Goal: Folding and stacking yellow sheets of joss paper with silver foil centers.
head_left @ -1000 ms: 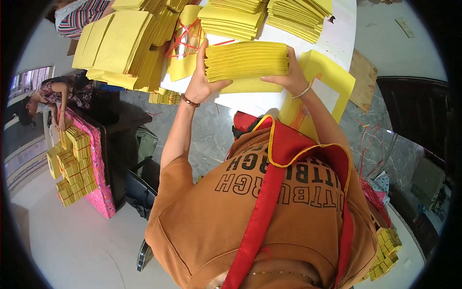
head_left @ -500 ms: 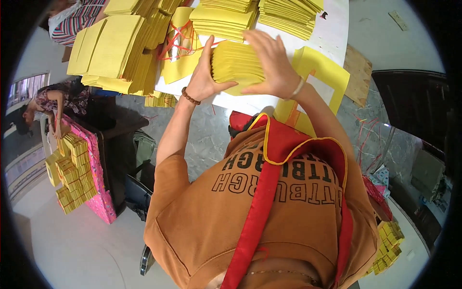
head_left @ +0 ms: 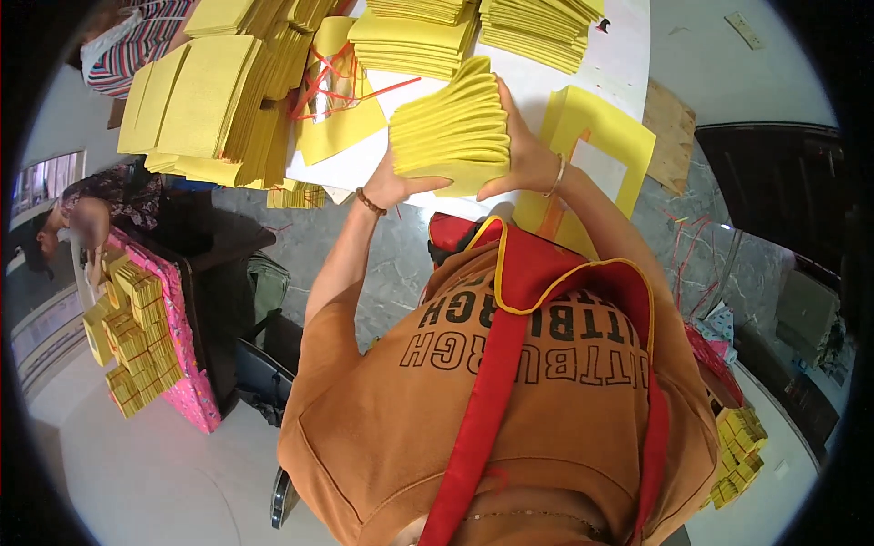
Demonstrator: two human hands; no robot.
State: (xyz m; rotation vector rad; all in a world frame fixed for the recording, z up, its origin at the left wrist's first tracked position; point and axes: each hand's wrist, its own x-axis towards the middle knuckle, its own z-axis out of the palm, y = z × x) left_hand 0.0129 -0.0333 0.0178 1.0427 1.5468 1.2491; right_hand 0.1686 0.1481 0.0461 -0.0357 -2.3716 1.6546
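Over the white table [head_left: 624,68], a stack of folded yellow sheets [head_left: 451,127] is held between my two hands. Its layers bow and spread, with the folds showing on the right side. My left hand [head_left: 401,182] grips the lower left end, its thumb along the near face and its fingers mostly hidden. The right hand [head_left: 526,156] clasps the right side, thumb at the lower corner and fingers behind the stack. Beyond it sits another stack of yellow sheets [head_left: 410,47]. Red ties [head_left: 332,84] lie on a yellow sheet to the left.
Tall yellow stacks [head_left: 205,96] crowd the table's left end. Right of my hands lies a yellow sheet with a white paper [head_left: 596,173]. At far left, a person [head_left: 109,196] is beside a pink-covered table [head_left: 187,341] bearing tied yellow bundles [head_left: 141,318].
My right hand has slid down from the top of the stack to its right side. The stack now stands taller, with its layers bowed and spread. The left hand has shifted slightly lower.
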